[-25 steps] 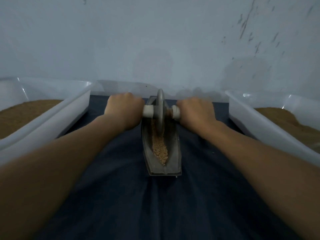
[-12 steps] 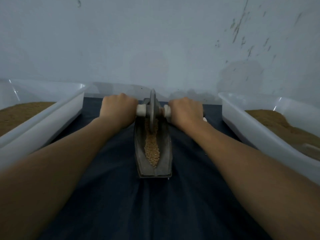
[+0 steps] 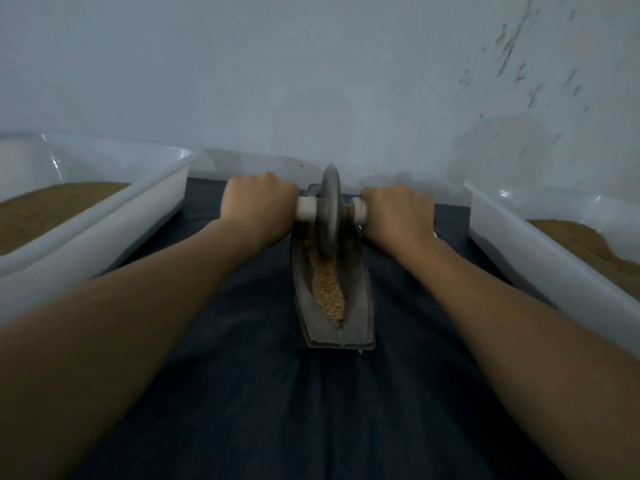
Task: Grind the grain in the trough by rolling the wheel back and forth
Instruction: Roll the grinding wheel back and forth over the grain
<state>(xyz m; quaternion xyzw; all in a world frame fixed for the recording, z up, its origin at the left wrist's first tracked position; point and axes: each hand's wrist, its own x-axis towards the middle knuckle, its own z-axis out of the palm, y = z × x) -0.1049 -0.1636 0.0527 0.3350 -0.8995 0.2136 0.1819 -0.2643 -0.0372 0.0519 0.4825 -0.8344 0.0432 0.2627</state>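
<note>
A grey boat-shaped trough [image 3: 360, 299] lies lengthwise on a dark blue cloth [image 3: 277, 393]. Tan grain [image 3: 329, 292] fills its groove from the middle to the near tip. A grey metal wheel [image 3: 329, 209] stands upright in the far half of the trough, its white axle handle [image 3: 306, 208] sticking out on both sides. My left hand [image 3: 258, 206] grips the left end of the handle. My right hand [image 3: 398, 211] grips the right end. The trough's far end is hidden behind the wheel.
A white plastic bin [image 3: 104, 233] with brown ground grain stands at the left. A second white bin [image 3: 540, 258] with brown grain stands at the right. A pale scuffed wall [image 3: 311, 81] rises just behind the trough.
The wheel stays at the far end of the trough, a little nearer than half a second ago. The view has shifted sideways between frames. Both hands keep their grip.
</note>
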